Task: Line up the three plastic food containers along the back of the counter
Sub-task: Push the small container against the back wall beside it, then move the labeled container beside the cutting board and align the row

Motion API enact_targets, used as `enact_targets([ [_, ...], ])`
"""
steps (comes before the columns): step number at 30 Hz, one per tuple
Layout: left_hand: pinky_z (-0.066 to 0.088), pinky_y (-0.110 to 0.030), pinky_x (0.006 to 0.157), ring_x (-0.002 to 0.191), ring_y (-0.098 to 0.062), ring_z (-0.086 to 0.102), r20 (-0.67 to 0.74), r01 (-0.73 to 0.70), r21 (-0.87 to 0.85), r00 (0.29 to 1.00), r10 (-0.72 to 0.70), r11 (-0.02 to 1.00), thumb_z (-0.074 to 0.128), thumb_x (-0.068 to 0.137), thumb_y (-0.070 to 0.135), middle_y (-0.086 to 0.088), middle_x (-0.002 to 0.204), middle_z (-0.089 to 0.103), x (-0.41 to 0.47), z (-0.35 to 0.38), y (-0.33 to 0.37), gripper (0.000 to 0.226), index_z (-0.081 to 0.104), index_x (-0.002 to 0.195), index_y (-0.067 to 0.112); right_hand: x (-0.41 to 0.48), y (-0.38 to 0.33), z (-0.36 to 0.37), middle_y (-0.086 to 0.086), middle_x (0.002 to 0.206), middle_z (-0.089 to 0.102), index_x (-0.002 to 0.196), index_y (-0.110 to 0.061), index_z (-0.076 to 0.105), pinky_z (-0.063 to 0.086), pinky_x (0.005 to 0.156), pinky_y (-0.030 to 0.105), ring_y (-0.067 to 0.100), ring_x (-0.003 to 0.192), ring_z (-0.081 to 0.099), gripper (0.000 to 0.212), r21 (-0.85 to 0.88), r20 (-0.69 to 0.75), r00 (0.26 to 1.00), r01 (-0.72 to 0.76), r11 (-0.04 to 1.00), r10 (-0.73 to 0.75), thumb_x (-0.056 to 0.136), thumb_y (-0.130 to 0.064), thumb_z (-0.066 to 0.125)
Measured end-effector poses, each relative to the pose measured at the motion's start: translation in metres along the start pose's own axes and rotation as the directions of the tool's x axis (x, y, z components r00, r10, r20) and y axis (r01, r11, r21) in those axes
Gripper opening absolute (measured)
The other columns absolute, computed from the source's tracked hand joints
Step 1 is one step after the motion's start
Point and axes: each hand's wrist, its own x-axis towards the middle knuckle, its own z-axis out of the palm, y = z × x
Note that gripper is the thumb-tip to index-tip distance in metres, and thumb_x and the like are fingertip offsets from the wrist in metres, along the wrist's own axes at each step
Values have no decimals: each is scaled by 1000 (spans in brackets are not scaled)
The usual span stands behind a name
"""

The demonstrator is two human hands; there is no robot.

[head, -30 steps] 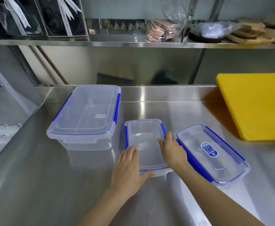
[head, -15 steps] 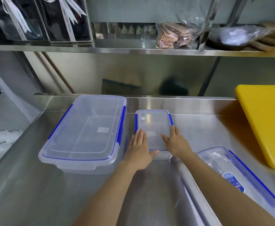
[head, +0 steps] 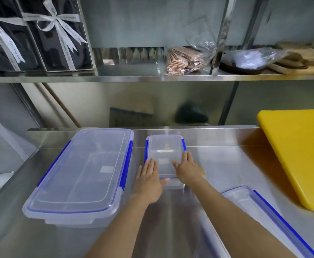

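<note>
Both hands, left [head: 148, 183] and right [head: 188, 169], lie flat, pressing the small container [head: 165, 151]

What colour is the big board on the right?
Yellow board, clearest in the head view.

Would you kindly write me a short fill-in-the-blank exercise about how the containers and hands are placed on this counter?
1. Both hands rest on the ____ container.
2. The large container sits to that container's ____.
3. The cutting board on the counter is ____ in colour.
4. The clips on the third container are ____.

Missing words: small; left; yellow; blue
</note>
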Motion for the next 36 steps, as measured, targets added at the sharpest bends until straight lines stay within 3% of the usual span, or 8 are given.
enact_targets([
  [5,-3,-36,119,148,-20,-5,-138,-33,59,990,40,998,31,95,49,-5,161,-1,-18,4,14,68,3,149,17,-23,14,-16,10,143,38,140,-11,24,44,99,48,34,121,48,59,96,-68,994,88,991,-81,94,-47,32],
  [10,15,-38,120,146,-20,14,-175,-50,-295,985,-3,954,43,89,54,-5,158,18,-51,10,60,74,19,147,16,-57,53,-52,13,146,39,140,-13,30,40,101,45,33,128,44,58,123,-102,993,68,990,-56,93,-43,44],
  [18,27,-44,112,141,-26,26,348,345,-787,933,-95,511,70,75,48,-5,157,16,-115,38,129,110,-9,146,21,-114,146,-72,14,148,38,142,-13,30,40,103,45,34,128,45,66,76,-112,990,-81,994,90,88,-44,53],
  [22,46,-51,96,114,-30,56,539,467,-684,841,-42,560,79,70,36,-5,131,52,-133,48,143,70,21,108,27,-136,183,-73,13,150,35,146,-19,19,40,104,44,33,129,44,85,234,18,989,-146,961,146,80,-45,65],
  [25,54,-46,88,82,-23,64,513,444,-742,859,-2,502,76,75,17,-7,98,64,-138,58,151,42,40,97,21,-149,199,-75,11,148,38,146,-24,10,42,101,41,31,129,44,95,365,142,983,-163,916,118,76,-39,72],
  [29,55,-45,78,84,-25,60,342,342,-849,937,-75,402,63,85,8,-5,94,58,-134,71,159,29,37,93,18,-153,208,-71,12,132,53,136,-19,25,48,88,36,25,100,56,76,345,115,988,-133,929,99,78,-37,71],
  [33,45,-32,76,86,-25,55,13,105,-835,985,-172,540,53,90,10,-2,87,58,-127,79,161,18,48,78,23,-148,214,-55,11,120,59,120,-16,37,52,78,36,22,87,56,64,350,-35,993,-93,932,112,75,-50,68],
  [36,45,-28,88,105,-17,53,10,33,-767,999,-40,641,67,82,26,3,116,49,-132,79,160,34,48,110,23,-151,219,-53,7,134,45,131,-19,37,49,93,39,22,107,53,74,363,-69,997,-13,932,41,72,-53,69],
])
